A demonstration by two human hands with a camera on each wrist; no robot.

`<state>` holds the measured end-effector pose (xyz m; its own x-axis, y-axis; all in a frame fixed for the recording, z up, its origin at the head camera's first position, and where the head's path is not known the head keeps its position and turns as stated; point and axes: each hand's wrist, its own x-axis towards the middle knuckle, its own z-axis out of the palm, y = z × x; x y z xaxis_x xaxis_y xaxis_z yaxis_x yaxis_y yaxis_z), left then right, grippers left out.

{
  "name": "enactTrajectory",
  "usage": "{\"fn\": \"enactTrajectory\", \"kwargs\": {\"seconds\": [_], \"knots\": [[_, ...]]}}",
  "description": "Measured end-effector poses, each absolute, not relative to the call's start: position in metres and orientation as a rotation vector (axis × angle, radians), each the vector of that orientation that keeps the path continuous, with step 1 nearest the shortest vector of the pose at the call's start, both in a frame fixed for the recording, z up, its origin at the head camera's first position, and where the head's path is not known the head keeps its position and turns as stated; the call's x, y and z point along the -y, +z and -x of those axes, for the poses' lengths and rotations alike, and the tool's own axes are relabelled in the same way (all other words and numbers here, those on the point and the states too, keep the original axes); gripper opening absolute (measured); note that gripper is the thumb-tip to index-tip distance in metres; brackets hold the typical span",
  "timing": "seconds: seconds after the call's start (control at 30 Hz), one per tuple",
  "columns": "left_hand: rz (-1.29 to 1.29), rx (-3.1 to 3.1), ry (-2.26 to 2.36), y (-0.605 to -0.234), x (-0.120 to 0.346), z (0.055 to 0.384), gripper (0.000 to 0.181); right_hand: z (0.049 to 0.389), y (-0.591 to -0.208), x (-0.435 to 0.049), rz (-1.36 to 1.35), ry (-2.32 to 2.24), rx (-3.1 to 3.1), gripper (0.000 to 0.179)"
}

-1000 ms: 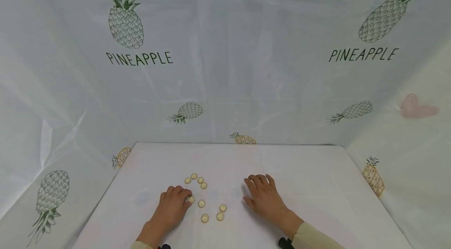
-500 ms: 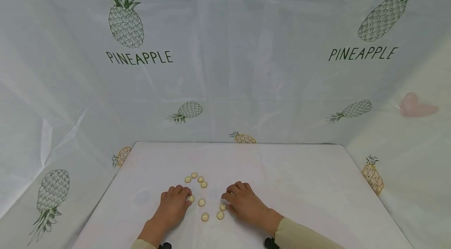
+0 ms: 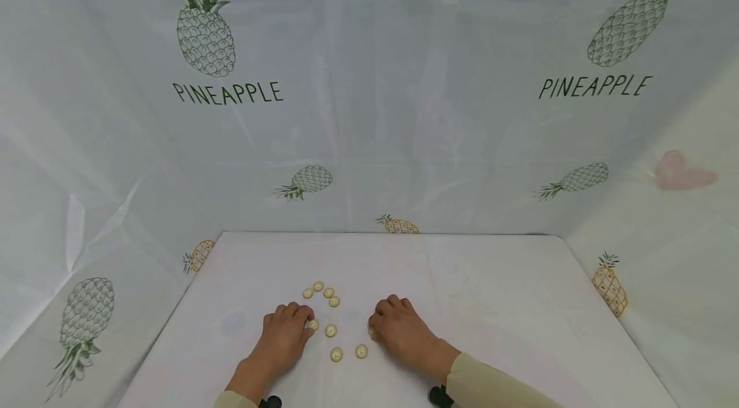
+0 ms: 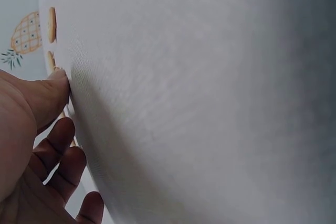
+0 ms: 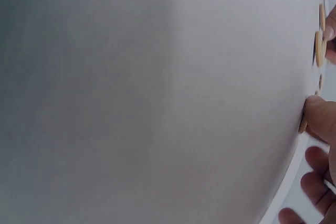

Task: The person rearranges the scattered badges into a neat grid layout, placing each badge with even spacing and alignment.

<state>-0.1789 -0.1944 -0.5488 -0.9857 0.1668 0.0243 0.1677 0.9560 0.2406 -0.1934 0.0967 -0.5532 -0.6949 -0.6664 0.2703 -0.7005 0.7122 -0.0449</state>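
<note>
My left hand (image 3: 281, 339) pinches a round pale wooden button (image 3: 314, 324) between thumb and forefinger, low on the white table. In the left wrist view, the thumb (image 4: 50, 98) touches the tabletop, with the other fingers loosely bent behind it. Right of centre, my right hand (image 3: 404, 332) grips another button (image 3: 371, 331), mostly covered by its fingers. That button's edge (image 5: 302, 125) shows beneath the thumb in the right wrist view. Between the hands lie loose buttons: one in the middle (image 3: 331, 331), one nearer me (image 3: 337, 355) and one beside my right hand (image 3: 361, 351).
Beyond my left hand, several buttons form a small arc, among them one at its top (image 3: 318, 286) and one at its right end (image 3: 334, 301). The white table (image 3: 491, 292) is bounded at the back and sides by a pineapple-print cloth (image 3: 369, 106).
My right hand has come left to the pair of buttons, taken hold of the farther one and shifted it slightly right, away from the other. The left hand has stayed in place.
</note>
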Motion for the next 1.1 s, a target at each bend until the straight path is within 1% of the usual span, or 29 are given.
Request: {"fn": "enactTrajectory", "kwargs": {"seconds": [0.13, 0.2, 0.27, 0.33, 0.47, 0.57, 0.63, 0.7, 0.93, 1.1], "knots": [[0.253, 3.107, -0.386, -0.549, 0.195, 0.180, 0.021, 0.195, -0.555, -0.103, -0.930, 0.149, 2.764, 0.024], [0.241, 3.112, -0.384, -0.550, 0.195, 0.181, 0.021, 0.196, -0.556, -0.107, -0.872, 0.160, 2.789, 0.029], [0.239, 3.113, -0.385, -0.551, 0.195, 0.181, 0.020, 0.195, -0.555, -0.111, -0.845, 0.193, 2.796, 0.028], [0.240, 3.113, -0.386, -0.552, 0.196, 0.181, 0.020, 0.193, -0.554, -0.114, -0.870, 0.263, 2.776, 0.021], [0.227, 3.118, -0.402, -0.553, 0.198, 0.181, 0.020, 0.190, -0.551, -0.119, -1.003, 0.375, 2.680, 0.007], [0.213, 3.121, -0.416, -0.553, 0.199, 0.181, 0.019, 0.191, -0.551, -0.119, -1.066, 0.391, 2.620, 0.009], [0.210, 3.123, -0.426, -0.553, 0.198, 0.181, 0.019, 0.191, -0.552, -0.119, -1.065, 0.385, 2.619, 0.006], [0.212, 3.123, -0.440, -0.553, 0.198, 0.181, 0.019, 0.192, -0.553, -0.119, -1.035, 0.366, 2.638, 0.005], [0.214, 3.113, -0.450, -0.554, 0.196, 0.181, 0.019, 0.194, -0.555, -0.128, -0.797, 0.304, 2.775, 0.017], [0.218, 3.101, -0.458, -0.554, 0.196, 0.181, 0.019, 0.193, -0.555, -0.139, -0.774, 0.315, 2.791, 0.020]]}}
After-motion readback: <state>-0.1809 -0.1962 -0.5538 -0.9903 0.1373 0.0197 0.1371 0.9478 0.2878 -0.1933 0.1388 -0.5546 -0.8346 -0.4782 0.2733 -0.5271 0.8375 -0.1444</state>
